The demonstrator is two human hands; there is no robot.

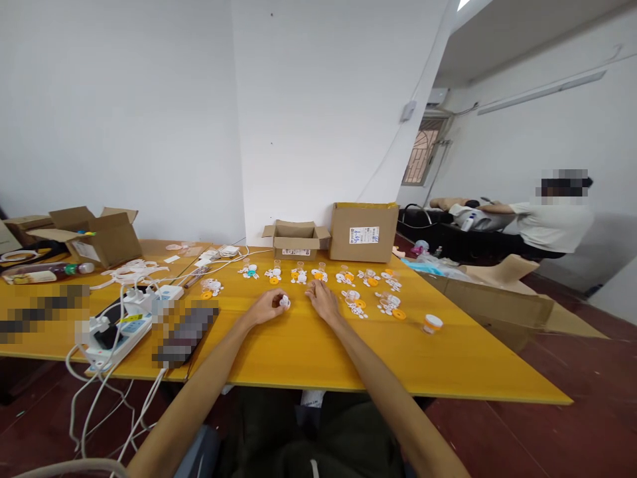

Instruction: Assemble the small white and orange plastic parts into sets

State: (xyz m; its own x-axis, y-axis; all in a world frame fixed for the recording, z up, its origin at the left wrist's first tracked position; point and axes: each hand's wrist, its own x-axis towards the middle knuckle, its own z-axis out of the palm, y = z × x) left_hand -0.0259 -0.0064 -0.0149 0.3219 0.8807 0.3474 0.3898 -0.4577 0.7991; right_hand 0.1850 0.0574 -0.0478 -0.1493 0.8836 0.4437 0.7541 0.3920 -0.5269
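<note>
My left hand (267, 307) is closed around a small white round part (284, 301), held just above the yellow table (293, 362). To its right, my right hand (324, 302) reaches toward a cluster with an orange ring (318, 275). Its fingers are bent together, and what they hold, if anything, is too small to make out. Clusters of small white discs, clear cups and coloured rings lie in an arc beyond both hands, one with a teal ring (251, 273). A clear jar with a white lid and orange band (432, 323) stands upright at the right.
A small open carton (295, 244) and a larger cardboard box (365, 232) stand against the wall. At the left are a power strip (134, 325) with tangled cables, a dark phone-like object (188, 335), a bottle (47, 271) and an open box (102, 239). A person (552, 222) sits far right.
</note>
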